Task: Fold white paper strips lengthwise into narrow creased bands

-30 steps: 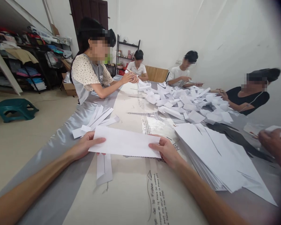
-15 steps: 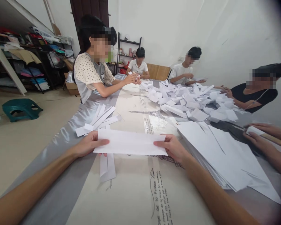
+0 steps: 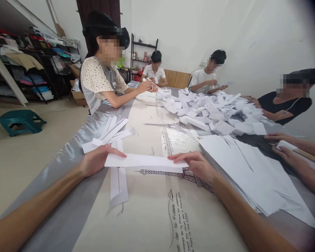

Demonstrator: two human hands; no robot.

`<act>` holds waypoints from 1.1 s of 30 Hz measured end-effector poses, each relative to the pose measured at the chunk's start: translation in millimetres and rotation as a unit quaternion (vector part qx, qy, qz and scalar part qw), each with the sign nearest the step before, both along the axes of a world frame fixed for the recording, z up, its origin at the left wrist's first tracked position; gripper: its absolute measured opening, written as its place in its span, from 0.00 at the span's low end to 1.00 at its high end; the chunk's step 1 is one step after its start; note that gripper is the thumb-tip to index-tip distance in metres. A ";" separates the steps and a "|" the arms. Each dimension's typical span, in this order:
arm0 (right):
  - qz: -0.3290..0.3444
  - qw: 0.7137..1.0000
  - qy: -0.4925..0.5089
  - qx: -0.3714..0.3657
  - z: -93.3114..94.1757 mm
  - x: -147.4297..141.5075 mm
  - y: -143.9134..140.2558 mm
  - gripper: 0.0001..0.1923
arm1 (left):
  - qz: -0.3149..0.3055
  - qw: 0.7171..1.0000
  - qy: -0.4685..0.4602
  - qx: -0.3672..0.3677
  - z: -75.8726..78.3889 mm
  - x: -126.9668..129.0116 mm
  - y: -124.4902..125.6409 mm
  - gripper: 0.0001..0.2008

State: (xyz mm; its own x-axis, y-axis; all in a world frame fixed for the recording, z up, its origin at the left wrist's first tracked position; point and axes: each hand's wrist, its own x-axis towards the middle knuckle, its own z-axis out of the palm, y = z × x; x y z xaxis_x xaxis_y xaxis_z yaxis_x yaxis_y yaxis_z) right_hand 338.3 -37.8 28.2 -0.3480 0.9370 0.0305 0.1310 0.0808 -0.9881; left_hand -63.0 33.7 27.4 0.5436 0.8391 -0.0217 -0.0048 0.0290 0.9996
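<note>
Two hands, left hand (image 3: 94, 161), right hand (image 3: 196, 164), pinch one paper strip (image 3: 144, 161)

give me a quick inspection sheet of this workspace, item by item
surface: long table under a shiny grey cover with a printed tower-and-text runner down the middle
job's things: folded white paper strip held flat between left hand and right hand; a folded strip lies just below it
clutter: stack of white sheets at right; folded strips at left; loose heap of folded papers farther up
grippers: both hands pinch the strip's ends, fingers on top
cables: nothing seen
surroundings: four people seated at the table, another person's hands at right edge, green stool, shelves with goods, white wall
</note>
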 end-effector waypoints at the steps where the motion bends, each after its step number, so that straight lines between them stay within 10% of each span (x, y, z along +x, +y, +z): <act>1: 0.010 1.000 0.005 0.001 2.4 -0.3 -1.0 0.19 | 0.016 0.998 0.038 0.037 -0.2 2.8 -1.3 0.20; 6: -0.025 0.991 -0.116 0.060 8.8 -14.5 -7.2 0.14 | -0.008 0.971 0.162 0.177 -0.3 17.0 -9.9 0.12; 23: 0.074 0.934 -0.298 0.185 0.1 -87.4 -44.9 0.21 | -0.004 0.952 0.243 0.184 -0.6 26.5 -16.9 0.23; 33: 0.060 0.832 -0.427 0.350 -13.5 -93.3 -44.1 0.20 | 0.149 0.825 0.374 0.397 -34.0 38.2 -20.5 0.19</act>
